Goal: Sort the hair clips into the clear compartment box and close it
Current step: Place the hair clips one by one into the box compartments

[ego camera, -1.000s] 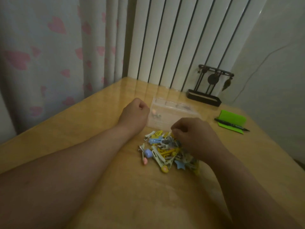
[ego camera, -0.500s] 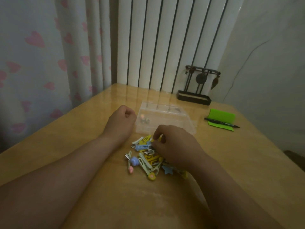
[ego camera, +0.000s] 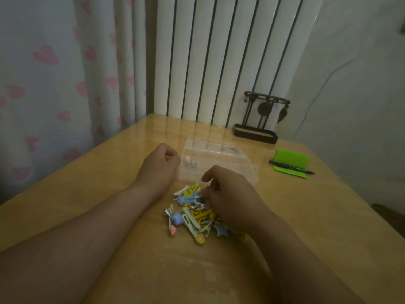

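1. Two bare hands lie on the wooden table (ego camera: 92, 194) in the middle of the frame, with the forearms reaching in from the lower edge.
2. The left hand (ego camera: 161, 165) rests at centre, just left of the clear compartment box (ego camera: 232, 160). Its fingers are curled tight into a fist, and nothing shows inside it.
3. The right hand (ego camera: 232, 196) sits right of centre, on top of the pile of hair clips (ego camera: 190, 216). Its fingers (ego camera: 211, 193) curl down into the clips and the thumb arches above them. Whether a clip is pinched between them cannot be told.
4. The pile lies just below the box in the frame, close to its near wall, and spreads left of and below the right hand. In it show a yellow clip (ego camera: 192, 188), a blue clip (ego camera: 186, 199), pale green clips (ego camera: 190, 222), a lavender round clip (ego camera: 177, 218) and a blue star (ego camera: 220, 230).
5. The box stands just above centre. A small pink piece (ego camera: 188, 159) and a few dark bits (ego camera: 192, 165) lie in its left end, beside the left hand's knuckles. Its other compartments are too faint to read.
6. At the right, a green card (ego camera: 292, 159) lies on the table with a black pen (ego camera: 291, 169) across its lower edge.
7. Above the box, a dark metal stand (ego camera: 256, 133) with hanging ornaments sits at the far table edge, before white vertical slats (ego camera: 219, 51).
8. The upper left holds a curtain (ego camera: 43, 84) printed with pink hearts.
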Demonstrator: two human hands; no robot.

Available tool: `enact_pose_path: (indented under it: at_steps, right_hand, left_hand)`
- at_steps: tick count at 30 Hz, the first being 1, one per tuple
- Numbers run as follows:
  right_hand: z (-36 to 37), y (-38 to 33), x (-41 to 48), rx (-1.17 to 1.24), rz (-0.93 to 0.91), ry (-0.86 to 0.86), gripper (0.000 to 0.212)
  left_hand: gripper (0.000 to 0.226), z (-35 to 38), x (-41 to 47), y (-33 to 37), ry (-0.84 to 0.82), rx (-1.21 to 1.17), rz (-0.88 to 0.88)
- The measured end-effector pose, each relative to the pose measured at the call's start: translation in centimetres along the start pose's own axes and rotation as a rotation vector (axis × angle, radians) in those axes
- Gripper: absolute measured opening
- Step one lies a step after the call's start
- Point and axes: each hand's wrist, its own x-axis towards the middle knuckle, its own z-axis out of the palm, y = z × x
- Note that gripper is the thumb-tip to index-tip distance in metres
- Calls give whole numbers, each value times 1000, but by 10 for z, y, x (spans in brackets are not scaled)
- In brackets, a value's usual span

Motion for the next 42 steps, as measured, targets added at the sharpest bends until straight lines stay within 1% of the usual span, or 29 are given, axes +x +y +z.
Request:
enact_pose_path:
  at_steps: [2,7,10,13,17,20,24,28,32,34,36,38,40,42]
  right_hand:
    - [1,1,0,22,-13,45,18]
    - [-1,1,2,92,-22,157,10]
    - [-1,1,1,135,-22,182,7]
    - [-1,0,0,131,-20,164,6]
    - [-1,1,-2,25,-41,102,5]
    - [-4,1,-2,-10,-18,85,4]
    - [-7,-1,-3,-141,-14,63,5]
    - [-9,-5,-4,-211,-30,36,6]
    - [-10,-3,-4,-234,14,46,4]
    - [-12,-2,-3,-172,39,95,3]
    - [-14,-2,2,-9,61,195,5]
    - [-17,-2,12,179,103,288,6]
    - [-22,-1,27,271,148,315,7]
    - [-25,1,46,295,194,290,10]
  left_hand:
    - [9,0,1,0,2,-2,2]
    - [10,1,0,2,-6,8,-1]
    - [8,1,-2,4,-16,8,-1]
    - [7,1,-3,5,-16,4,-6]
    - [8,1,-5,7,-20,-1,-8]
    - [10,0,-6,9,-17,5,-14]
    - [13,-2,-9,12,-21,21,-19]
    - [28,-3,-10,15,-31,44,-23]
    - [44,-2,-11,17,-102,122,-29]
    - [49,-2,-13,18,-135,150,-50]
    - [53,-4,-15,19,-143,160,-59]
    - [53,-4,-17,18,-149,164,-62]
    - [58,-5,-17,19,-144,153,-70]
    - [60,-6,-17,20,-145,150,-74]
